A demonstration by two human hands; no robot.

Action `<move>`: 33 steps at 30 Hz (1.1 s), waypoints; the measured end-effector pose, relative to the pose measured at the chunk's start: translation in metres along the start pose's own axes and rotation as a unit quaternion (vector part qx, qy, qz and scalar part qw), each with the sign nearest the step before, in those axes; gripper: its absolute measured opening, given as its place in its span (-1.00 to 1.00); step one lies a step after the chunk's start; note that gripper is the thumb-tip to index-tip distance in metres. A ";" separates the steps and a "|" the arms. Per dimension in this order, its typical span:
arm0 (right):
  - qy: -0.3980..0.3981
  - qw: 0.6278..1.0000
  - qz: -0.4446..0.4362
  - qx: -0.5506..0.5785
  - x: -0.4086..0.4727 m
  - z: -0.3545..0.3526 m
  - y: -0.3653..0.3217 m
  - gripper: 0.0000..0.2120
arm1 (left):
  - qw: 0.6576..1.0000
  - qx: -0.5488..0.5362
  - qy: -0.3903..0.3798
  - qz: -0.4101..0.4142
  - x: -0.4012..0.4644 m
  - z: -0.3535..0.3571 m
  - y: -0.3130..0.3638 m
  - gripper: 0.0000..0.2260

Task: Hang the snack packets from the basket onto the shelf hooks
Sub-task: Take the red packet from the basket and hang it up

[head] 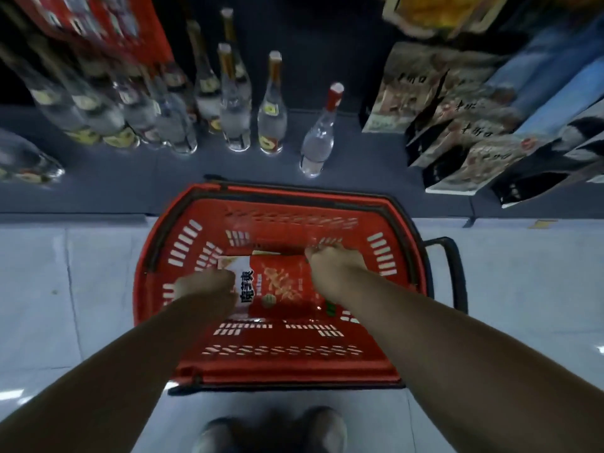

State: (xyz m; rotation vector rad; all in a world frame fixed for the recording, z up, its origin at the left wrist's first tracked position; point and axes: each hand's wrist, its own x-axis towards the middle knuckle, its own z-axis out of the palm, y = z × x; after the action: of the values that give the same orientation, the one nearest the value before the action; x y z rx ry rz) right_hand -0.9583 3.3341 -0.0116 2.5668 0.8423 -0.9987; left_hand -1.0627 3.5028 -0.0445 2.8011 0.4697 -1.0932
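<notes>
Both hands are reaching down into the basket [183,364]. The left hand [204,286] is resting on the near left edge of the packet [281,286]; its grip is hidden, so I cannot tell whether it is holding. The right hand [333,261] is pinching the far right corner. The packet is lying flat on the basket floor between them, long axis running near to far, and is probably light, crinkly and slippery; the sealed top edge looks safest to grip. Beyond, bottles [271,106] are standing.

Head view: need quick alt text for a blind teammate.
Both hands, left hand and right hand, reach into a red basket on the floor, at a red snack packet. Clear bottles stand on the low shelf beyond.
</notes>
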 end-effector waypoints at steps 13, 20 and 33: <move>-0.033 0.996 -0.063 -0.056 0.200 0.145 -0.036 -0.37 | 0.987 0.151 -0.050 -0.019 0.178 0.117 0.017 -0.70; -0.041 0.998 -0.042 -0.028 0.209 0.177 -0.038 -0.10 | 0.983 0.180 -0.005 -0.025 0.174 0.129 0.014 -0.66; 0.069 0.976 -0.024 0.207 0.160 0.161 0.021 -0.53 | 0.989 -0.041 -0.137 -0.025 0.148 0.118 -0.020 -0.59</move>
State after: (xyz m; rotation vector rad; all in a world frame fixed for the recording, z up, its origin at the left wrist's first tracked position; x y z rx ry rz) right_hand -0.9362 3.3163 -0.2375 3.0078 0.8025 -1.1218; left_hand -1.0425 3.5352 -0.2307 2.5285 0.5427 -1.4077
